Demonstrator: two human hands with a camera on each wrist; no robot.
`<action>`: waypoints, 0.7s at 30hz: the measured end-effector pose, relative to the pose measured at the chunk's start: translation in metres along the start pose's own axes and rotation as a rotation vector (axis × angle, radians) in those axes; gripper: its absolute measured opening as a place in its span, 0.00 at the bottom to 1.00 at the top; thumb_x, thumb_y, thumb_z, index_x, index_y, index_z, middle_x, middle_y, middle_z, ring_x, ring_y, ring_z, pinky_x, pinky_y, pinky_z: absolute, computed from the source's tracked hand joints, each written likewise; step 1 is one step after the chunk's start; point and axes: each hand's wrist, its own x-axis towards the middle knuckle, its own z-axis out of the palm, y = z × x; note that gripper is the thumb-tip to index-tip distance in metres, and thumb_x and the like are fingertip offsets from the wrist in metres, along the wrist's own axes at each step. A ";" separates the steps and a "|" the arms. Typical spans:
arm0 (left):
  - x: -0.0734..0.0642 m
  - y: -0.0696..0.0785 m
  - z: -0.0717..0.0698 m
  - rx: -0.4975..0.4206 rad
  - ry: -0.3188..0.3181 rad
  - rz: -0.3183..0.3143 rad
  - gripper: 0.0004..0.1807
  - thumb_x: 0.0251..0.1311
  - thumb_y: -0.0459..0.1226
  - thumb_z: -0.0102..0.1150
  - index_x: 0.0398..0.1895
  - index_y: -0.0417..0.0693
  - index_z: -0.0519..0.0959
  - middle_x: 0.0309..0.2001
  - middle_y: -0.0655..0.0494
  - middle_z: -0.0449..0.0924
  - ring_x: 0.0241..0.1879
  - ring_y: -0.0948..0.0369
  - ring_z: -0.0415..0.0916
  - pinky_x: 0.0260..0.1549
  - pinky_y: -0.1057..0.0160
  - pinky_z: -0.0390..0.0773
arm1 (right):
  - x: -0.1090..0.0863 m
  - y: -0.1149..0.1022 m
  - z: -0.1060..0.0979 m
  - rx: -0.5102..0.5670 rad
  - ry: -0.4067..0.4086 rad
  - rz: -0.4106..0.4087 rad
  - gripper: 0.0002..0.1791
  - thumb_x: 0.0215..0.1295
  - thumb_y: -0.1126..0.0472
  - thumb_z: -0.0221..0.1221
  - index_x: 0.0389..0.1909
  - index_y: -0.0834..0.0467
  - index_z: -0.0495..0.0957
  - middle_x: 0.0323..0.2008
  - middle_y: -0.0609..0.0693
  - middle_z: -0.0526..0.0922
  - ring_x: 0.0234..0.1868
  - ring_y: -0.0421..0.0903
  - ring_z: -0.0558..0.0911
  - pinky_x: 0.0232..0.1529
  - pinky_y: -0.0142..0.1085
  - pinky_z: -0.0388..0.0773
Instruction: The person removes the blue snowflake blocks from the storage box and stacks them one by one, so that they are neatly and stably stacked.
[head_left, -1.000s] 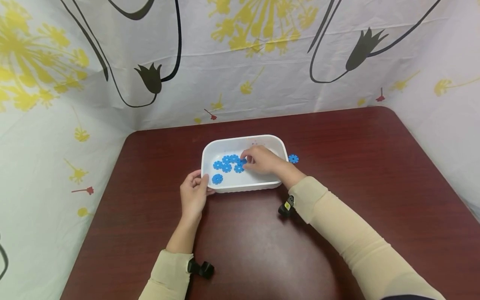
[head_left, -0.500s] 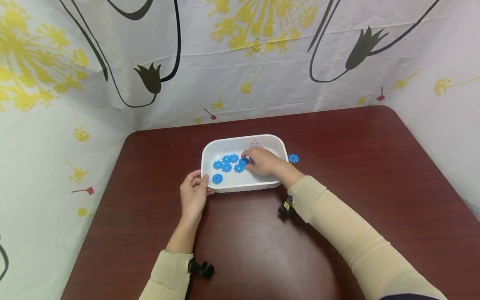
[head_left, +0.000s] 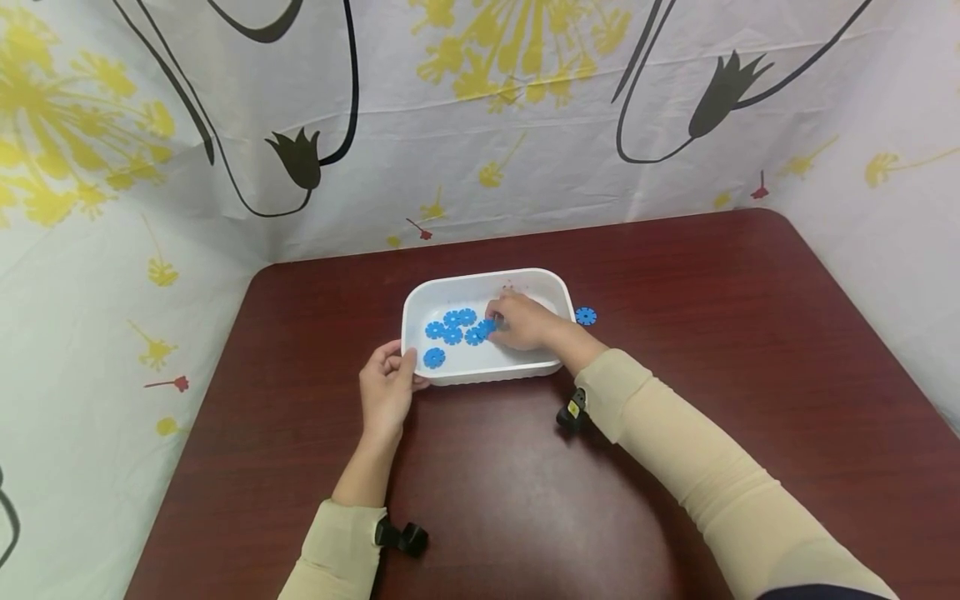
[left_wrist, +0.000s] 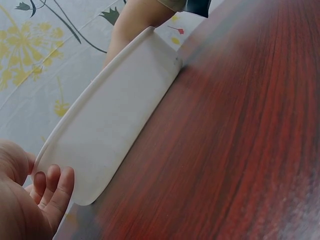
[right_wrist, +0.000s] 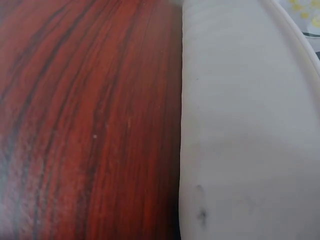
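A white plastic tub [head_left: 517, 363] with rounded corners stands on the table. In it lie several blue notched discs [head_left: 434, 358], like flower-shaped interlocking pieces, mostly toward the left half. My left hand [head_left: 387, 392] grips the tub's near left corner, thumb over the rim and fingers against the outer wall; the left wrist view shows this hand [left_wrist: 35, 200] at the tub's end. My right hand [head_left: 522, 322] reaches inside over the right wall, fingers curled, pinching a blue disc [head_left: 486, 328] that overlaps another disc. The right wrist view shows only the tub's outer wall [right_wrist: 245, 120] and the table.
One more blue disc [head_left: 586, 316] lies on the table outside the tub's right end. The dark red wood-grain table [head_left: 510, 500] reaches back to a white patterned cloth [head_left: 465, 183]. Dark wrist-worn devices [head_left: 572, 413] sit at both cuffs.
The right hand has shifted very slightly right and the disc at its fingertips has dropped a little toward the near side; the disc beside it has slid slightly left. The left hand stays put.
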 end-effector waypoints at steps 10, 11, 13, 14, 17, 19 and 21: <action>-0.001 0.000 0.000 0.006 -0.005 0.002 0.18 0.73 0.35 0.57 0.60 0.34 0.74 0.35 0.39 0.77 0.26 0.63 0.82 0.32 0.64 0.88 | -0.001 0.000 -0.002 0.144 0.021 -0.018 0.22 0.59 0.64 0.72 0.53 0.65 0.79 0.33 0.51 0.83 0.38 0.47 0.80 0.48 0.40 0.79; -0.001 0.000 0.000 0.007 -0.004 0.001 0.18 0.73 0.35 0.57 0.60 0.34 0.74 0.35 0.39 0.77 0.26 0.62 0.82 0.32 0.64 0.88 | 0.000 0.001 -0.002 0.142 0.015 -0.023 0.23 0.59 0.64 0.72 0.54 0.65 0.79 0.32 0.50 0.83 0.37 0.46 0.80 0.48 0.40 0.79; -0.001 0.000 0.000 0.010 -0.004 0.000 0.18 0.73 0.35 0.57 0.60 0.34 0.74 0.35 0.38 0.78 0.26 0.63 0.82 0.32 0.65 0.88 | 0.000 0.001 0.000 0.136 0.005 -0.034 0.23 0.59 0.64 0.72 0.55 0.65 0.79 0.32 0.49 0.82 0.36 0.46 0.80 0.47 0.39 0.78; -0.001 0.001 0.000 0.011 -0.004 -0.001 0.18 0.73 0.36 0.57 0.60 0.35 0.74 0.36 0.38 0.78 0.26 0.63 0.82 0.32 0.65 0.88 | 0.001 0.001 0.000 0.127 0.002 -0.043 0.22 0.60 0.64 0.72 0.54 0.65 0.79 0.31 0.49 0.82 0.36 0.45 0.79 0.47 0.39 0.78; -0.001 0.000 0.000 0.009 -0.002 0.000 0.18 0.73 0.35 0.57 0.60 0.34 0.74 0.35 0.38 0.78 0.25 0.62 0.82 0.32 0.64 0.88 | 0.001 0.002 0.001 0.104 0.002 -0.059 0.20 0.61 0.63 0.71 0.52 0.65 0.81 0.31 0.48 0.82 0.36 0.44 0.78 0.47 0.38 0.77; -0.001 0.000 0.001 0.007 -0.001 -0.001 0.18 0.73 0.35 0.57 0.60 0.35 0.74 0.35 0.39 0.78 0.25 0.62 0.82 0.32 0.64 0.88 | 0.001 0.001 0.002 0.093 0.002 -0.062 0.20 0.62 0.62 0.71 0.53 0.65 0.81 0.30 0.48 0.81 0.35 0.44 0.78 0.46 0.37 0.77; -0.001 0.000 0.001 0.002 0.002 0.000 0.18 0.73 0.35 0.57 0.60 0.34 0.74 0.35 0.39 0.77 0.25 0.62 0.82 0.31 0.64 0.88 | 0.000 -0.001 0.002 0.088 0.001 -0.070 0.21 0.62 0.61 0.70 0.54 0.64 0.81 0.29 0.48 0.81 0.34 0.44 0.77 0.45 0.38 0.76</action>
